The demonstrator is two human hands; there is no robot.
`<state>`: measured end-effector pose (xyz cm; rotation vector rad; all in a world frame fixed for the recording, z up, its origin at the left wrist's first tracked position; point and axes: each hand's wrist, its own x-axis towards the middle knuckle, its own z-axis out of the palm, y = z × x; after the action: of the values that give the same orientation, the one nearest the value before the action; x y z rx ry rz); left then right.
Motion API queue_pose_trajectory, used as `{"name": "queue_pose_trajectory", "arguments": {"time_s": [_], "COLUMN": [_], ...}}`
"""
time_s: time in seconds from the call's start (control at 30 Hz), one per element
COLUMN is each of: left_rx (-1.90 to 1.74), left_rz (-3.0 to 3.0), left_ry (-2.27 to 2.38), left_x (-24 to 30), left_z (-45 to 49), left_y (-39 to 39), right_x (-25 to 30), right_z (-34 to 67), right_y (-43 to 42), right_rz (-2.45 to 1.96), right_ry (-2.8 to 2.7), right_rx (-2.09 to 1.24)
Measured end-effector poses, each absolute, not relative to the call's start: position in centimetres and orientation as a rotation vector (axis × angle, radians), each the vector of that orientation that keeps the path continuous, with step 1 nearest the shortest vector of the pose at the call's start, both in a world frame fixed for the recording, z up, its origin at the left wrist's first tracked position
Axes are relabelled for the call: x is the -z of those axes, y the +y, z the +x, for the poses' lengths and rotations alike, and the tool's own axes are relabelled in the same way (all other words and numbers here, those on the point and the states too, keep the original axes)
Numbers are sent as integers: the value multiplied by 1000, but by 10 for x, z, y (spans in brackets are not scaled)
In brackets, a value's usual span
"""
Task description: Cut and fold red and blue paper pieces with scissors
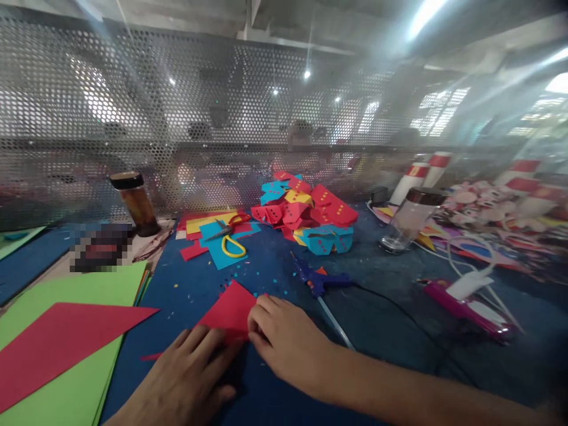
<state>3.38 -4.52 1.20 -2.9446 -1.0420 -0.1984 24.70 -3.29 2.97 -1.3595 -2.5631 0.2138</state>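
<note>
A red sheet of craft paper or foam [231, 307] lies on the blue table in front of me, one corner pointing away. My left hand [190, 367] rests over its lower left part, fingers spread and thumb apart. At the sheet's right edge my right hand [288, 334] has its fingers curled and pinched together on it. Both hands hide the sheet's near edge. A thin red strip [151, 357] pokes out left of my left hand. Beyond the sheet, small blue and red scraps [248, 275] are scattered.
Yellow-and-red-handled scissors [233, 245] lie on coloured sheets. Behind is a pile of folded paper pieces [306, 207]. A blue glue gun [317, 278] and a magenta tool [465, 310] lie rightward. Two bottles [137, 207] [408, 222] stand farther back. Green sheets [84, 284] lie left.
</note>
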Motion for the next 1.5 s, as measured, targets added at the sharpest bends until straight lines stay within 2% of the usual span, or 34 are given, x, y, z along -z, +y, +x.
{"name": "queue_pose_trajectory", "arguments": {"time_s": [0.4, 1.1, 1.5], "left_rx": [204, 542, 560], "left_rz": [-3039, -2771, -2779], "left_ry": [-1222, -820, -848], "left_x": [-7, -2, 3], "left_z": [29, 26, 22], "left_y": [-47, -40, -38], "right_x": [-30, -34, -32], "right_z": [251, 304, 309], "right_y": [-34, -40, -42], "right_rz": [-1405, -1538, -1542], "right_ry": [-2472, -2402, -2455], "right_rx": [-242, -190, -102]}}
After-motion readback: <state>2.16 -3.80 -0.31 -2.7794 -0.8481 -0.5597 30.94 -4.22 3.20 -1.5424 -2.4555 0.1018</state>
